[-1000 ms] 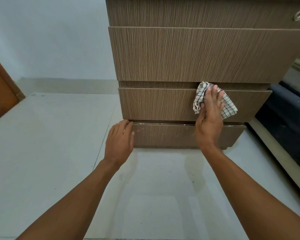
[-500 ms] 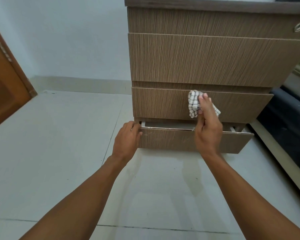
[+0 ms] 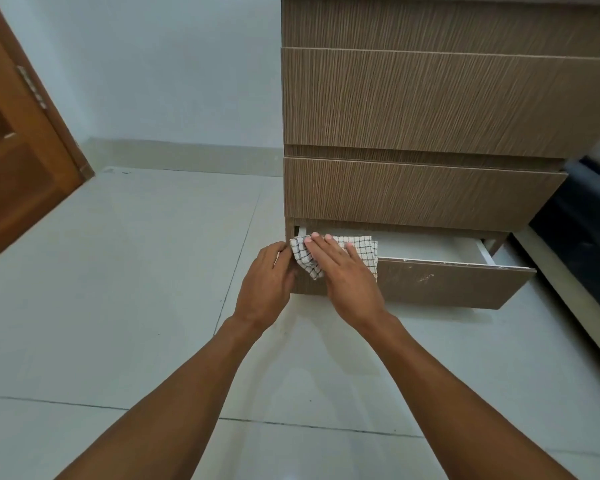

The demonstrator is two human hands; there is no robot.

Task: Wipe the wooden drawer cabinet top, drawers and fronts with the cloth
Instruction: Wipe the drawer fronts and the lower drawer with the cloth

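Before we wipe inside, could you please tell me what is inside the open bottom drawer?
Only its pale floor shows in the bottom drawer. The checked cloth, pressed by the right hand, covers the left end, and the front panel hides the near strip.

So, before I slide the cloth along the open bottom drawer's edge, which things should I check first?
1. Drawer pulled out enough: ok, its pale inside shows.
2. Cloth over the front's top edge: ok, at the left end.
3. Right hand flat on the cloth: ok.
4. Left hand holds the drawer's left end: ok, grip partly hidden.
5. Edge to the right free: ok.
6. White marks on the front wiped: not ok.
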